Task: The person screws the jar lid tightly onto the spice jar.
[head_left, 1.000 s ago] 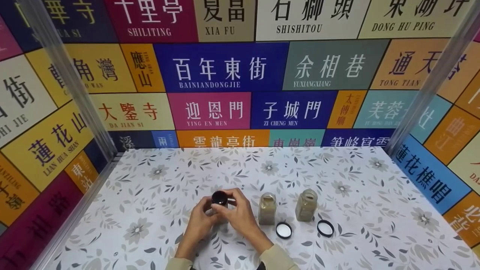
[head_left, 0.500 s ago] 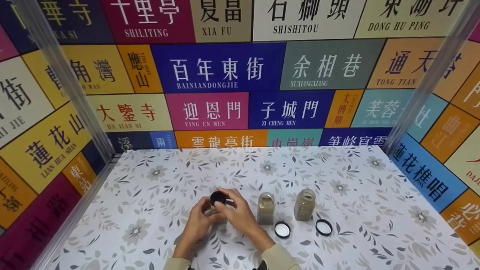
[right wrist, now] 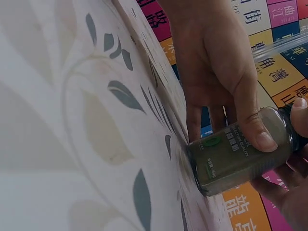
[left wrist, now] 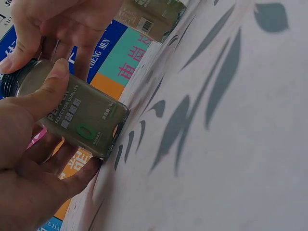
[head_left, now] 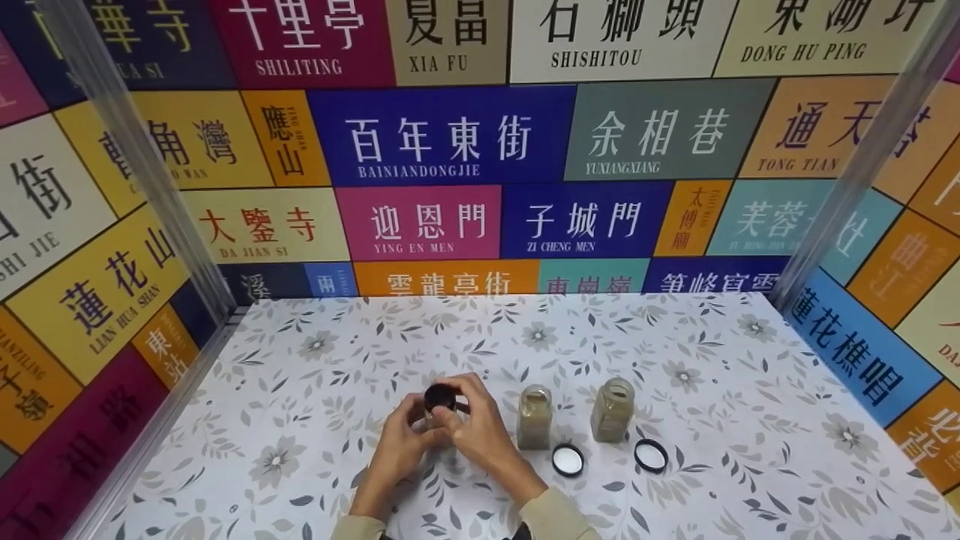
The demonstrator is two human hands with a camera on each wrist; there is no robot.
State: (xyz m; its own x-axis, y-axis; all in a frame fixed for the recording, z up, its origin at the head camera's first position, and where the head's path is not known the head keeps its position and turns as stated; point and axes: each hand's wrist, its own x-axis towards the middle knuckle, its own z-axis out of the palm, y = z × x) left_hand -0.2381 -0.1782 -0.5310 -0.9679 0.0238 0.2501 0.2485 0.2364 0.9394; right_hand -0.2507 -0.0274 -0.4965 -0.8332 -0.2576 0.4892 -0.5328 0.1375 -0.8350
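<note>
A pepper powder jar (left wrist: pixel 91 113) with a printed label and grey-brown contents stands on the table, its base touching the cloth. My left hand (head_left: pixel 401 446) grips its body, thumb across the label. My right hand (head_left: pixel 484 435) pinches the black lid (head_left: pixel 439 395) at the jar's top, thumb on the near side. In the head view the fingers mostly hide the jar's body; both wrist views show it. To the right stand two similar jars without lids, a nearer one (head_left: pixel 535 421) and a farther one (head_left: pixel 613 412).
Two black-rimmed lids with white insides, a left lid (head_left: pixel 568 460) and a right lid (head_left: pixel 651 456), lie in front of the uncovered jars. A floral cloth (head_left: pixel 360 345) covers the table. Sign-printed panels (head_left: pixel 442 135) and clear corner posts (head_left: pixel 847 157) enclose its back and sides.
My right thumb has shifted rightward across the near side of the lid, and the right fingers have turned slightly. My left hand keeps its hold on the jar. The other jars and lids stay put.
</note>
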